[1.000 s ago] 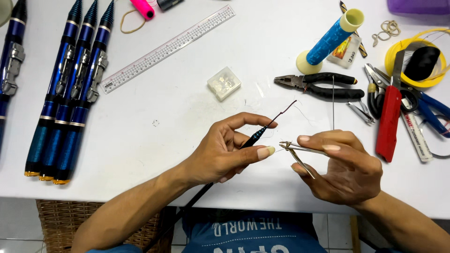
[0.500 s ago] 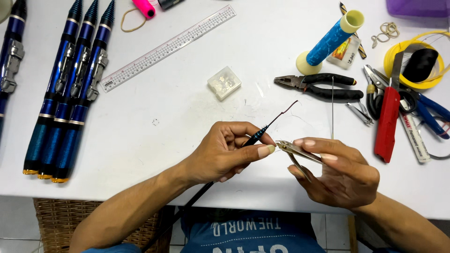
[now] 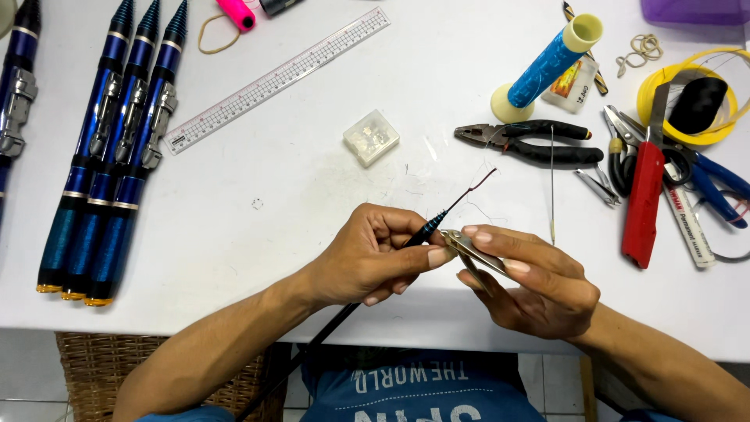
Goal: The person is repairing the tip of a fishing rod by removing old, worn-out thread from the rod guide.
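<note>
I hold the thin rod tip (image 3: 437, 219) over the near edge of the white table (image 3: 297, 180), its red end pointing up and away so I can see it well. My left hand (image 3: 367, 258) pinches it closed between thumb and fingers, to keep it steady. My right hand (image 3: 531, 281) grips small metal clippers (image 3: 469, 248), touching the rod (just beside my thumb). Black pliers (image 3: 531, 141) lie farther away.
</note>
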